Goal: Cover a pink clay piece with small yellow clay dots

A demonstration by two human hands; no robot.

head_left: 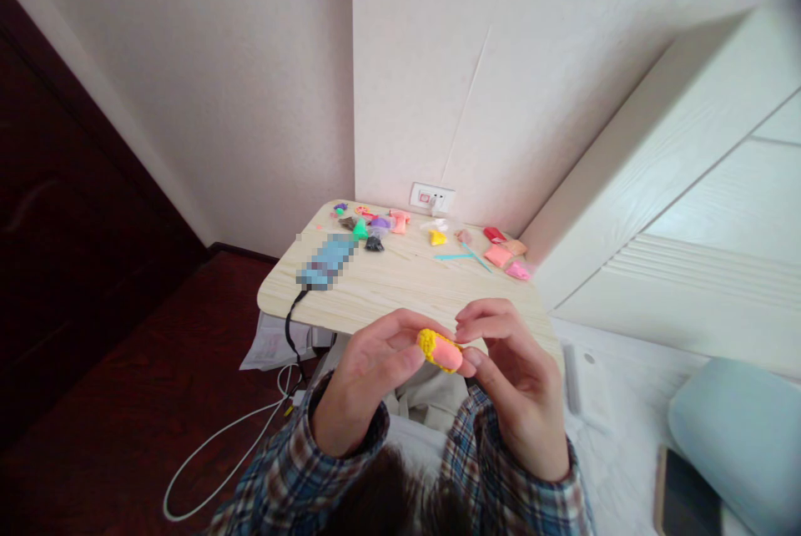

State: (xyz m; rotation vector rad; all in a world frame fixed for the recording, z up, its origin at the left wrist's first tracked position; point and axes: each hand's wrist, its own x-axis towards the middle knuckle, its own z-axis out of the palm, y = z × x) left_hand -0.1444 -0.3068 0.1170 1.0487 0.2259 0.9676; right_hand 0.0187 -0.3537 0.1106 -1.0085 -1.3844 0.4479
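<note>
L side: pixelated blue item (328,260), prob. a device, flat on worktop (400,294), black cord hanging off it. L hand (366,377): thumb + fingers closed on the bumpy yellow end of the pink-and-yellow piece (446,353). Piece is up in the air, btwn both hands, over near edge of worktop. Looks like soft modelling clay: v. light, squishy, prob. a bit tacky, not slippery. Smooth pink face would likely dent or take prints; yellow bumps could smear or pull off. Best hold: light pinch w/ fingertip pads at the two ends, no squeeze mid-body. R hand (529,386): thumb + index narrowed on the pink end; other fingers loosely curled. Further back, yellow packet (437,238), then blue tools (479,256), thin + prob. stiff; far R, pink packets (499,255), likely soft, grab by edges.
</note>
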